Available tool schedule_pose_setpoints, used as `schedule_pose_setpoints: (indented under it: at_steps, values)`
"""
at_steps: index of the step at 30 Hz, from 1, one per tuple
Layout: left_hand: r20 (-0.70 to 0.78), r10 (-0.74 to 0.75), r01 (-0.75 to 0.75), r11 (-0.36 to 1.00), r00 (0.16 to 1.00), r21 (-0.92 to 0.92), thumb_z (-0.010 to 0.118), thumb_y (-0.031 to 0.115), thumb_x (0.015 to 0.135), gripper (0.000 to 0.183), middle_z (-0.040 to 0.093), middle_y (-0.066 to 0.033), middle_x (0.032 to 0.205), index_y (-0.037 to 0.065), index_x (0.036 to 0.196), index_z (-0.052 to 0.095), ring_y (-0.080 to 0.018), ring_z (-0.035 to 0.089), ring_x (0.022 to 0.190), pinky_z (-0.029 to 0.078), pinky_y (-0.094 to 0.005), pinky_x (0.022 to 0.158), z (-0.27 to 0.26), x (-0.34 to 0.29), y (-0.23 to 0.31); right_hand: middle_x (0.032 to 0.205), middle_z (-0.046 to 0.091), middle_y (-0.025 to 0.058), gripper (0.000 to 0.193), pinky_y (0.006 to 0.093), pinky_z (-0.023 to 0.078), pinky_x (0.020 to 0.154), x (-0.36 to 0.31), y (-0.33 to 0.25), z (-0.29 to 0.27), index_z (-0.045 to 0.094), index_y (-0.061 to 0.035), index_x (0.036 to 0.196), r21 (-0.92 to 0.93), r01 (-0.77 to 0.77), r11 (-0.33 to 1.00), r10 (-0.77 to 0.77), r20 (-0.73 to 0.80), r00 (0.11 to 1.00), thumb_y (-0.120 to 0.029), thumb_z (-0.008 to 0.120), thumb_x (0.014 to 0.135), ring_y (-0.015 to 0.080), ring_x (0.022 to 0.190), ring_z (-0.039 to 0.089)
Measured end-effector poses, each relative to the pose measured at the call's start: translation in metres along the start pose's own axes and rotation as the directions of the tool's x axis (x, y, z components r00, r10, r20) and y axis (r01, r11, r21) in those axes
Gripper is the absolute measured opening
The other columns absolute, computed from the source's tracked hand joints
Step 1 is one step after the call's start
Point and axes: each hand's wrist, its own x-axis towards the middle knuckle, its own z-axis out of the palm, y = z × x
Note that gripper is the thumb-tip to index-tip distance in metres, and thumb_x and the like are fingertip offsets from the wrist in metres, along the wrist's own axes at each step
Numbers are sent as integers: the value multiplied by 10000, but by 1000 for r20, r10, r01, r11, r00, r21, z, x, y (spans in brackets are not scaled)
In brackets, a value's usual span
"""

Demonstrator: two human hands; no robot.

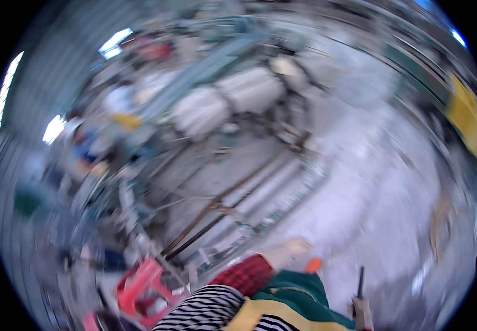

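The whole view is smeared by motion. My left hand (289, 252), pale and perhaps gloved, reaches out from a red checked cuff at the lower middle. Its fingers are too blurred to read, and no held thing shows in it. An orange rounded thing (313, 265) shows beside it, past the hem of my green and yellow apron (299, 292). At the lower right, my right hand (362, 313) is closed around a slim dark tool (361, 281) that points upward; its exact kind is too blurred to make out.
A red plastic stool (142, 292) stands at the lower left. Rusty metal bars (222, 204) cross the floor ahead, near large white rolls (227, 99) on a machine frame. A person (81, 140) is at the far left. A yellow panel (466, 117) hangs at right.
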Motion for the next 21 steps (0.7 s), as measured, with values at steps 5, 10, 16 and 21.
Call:
schedule_pose_setpoints:
  at_steps: [5,10,16,21]
  values:
    - [155,234,-235,972,960,-13,596,370,919,355,718,-139,1086,138,1167,697,-302,685,990,537,-410,866,-28,4,165,529,525,31,556,313,385,396,70,-122,-30,664,-46,1240,5,107,994,-105,232,967,-480,703,894,164,421,465]
    - [-68,-95,56,898,993,-436,552,473,964,517,649,-139,1283,160,1376,561,-302,648,1103,525,-423,918,-32,-28,90,706,638,96,340,308,473,505,37,-243,76,580,23,1117,251,640,727,-680,132,721,-297,596,1001,168,564,600]
    - [60,-321,91,85,945,-992,544,556,980,708,469,-130,1471,207,1554,323,-332,567,1221,495,-459,1028,-106,-103,55,935,659,70,249,298,487,879,-102,-335,220,601,4,1142,548,769,328,-943,236,234,-194,621,993,160,917,627]
    - [-186,-383,-312,-300,905,-902,548,470,1001,510,637,-119,1121,121,1370,503,-259,656,1019,558,-354,920,-114,-131,-21,840,591,35,214,363,549,821,-189,-389,311,592,-42,1178,830,445,336,-901,146,408,-193,581,1026,143,758,579]
